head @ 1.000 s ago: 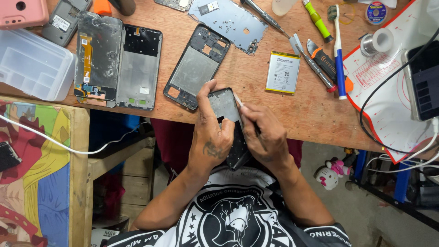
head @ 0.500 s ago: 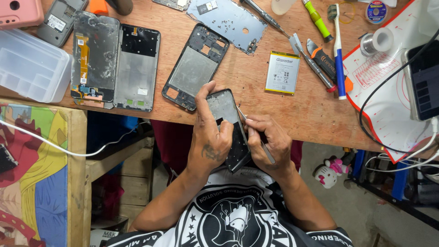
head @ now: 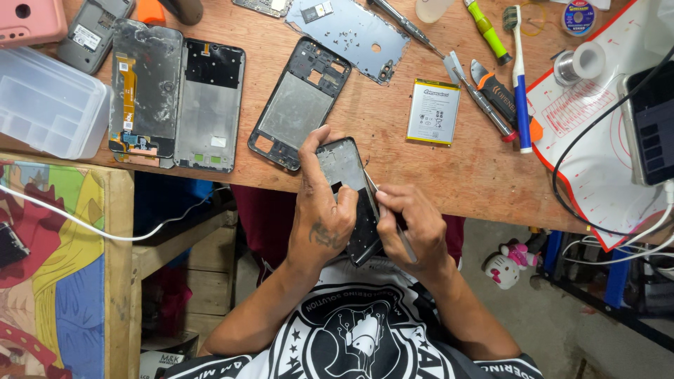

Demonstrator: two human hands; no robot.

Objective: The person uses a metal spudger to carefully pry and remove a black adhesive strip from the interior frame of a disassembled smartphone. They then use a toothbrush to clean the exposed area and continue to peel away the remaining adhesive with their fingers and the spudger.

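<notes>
We see the left hand (head: pixel 324 221) clasping a phone (head: pixel 345 184) by its long edges at the near edge of the wooden surface (head: pixel 393 165); its fingers are wrapped round the left side, thumb on the face. The right hand (head: pixel 414 228) pinches a thin metal tool (head: pixel 372 185), its tip at the phone's right edge. At 11 o'clock from the phone lies an empty frame (head: pixel 298 102); at 1 o'clock, a battery (head: pixel 433 111); at 10 o'clock, two opened shells (head: pixel 175 95); at 9 o'clock, a clear tray (head: pixel 49 105). We judge the phone light, stiff and thin, its panel brittle and smooth: best gripped along the edges, never pressed mid-face.
</notes>
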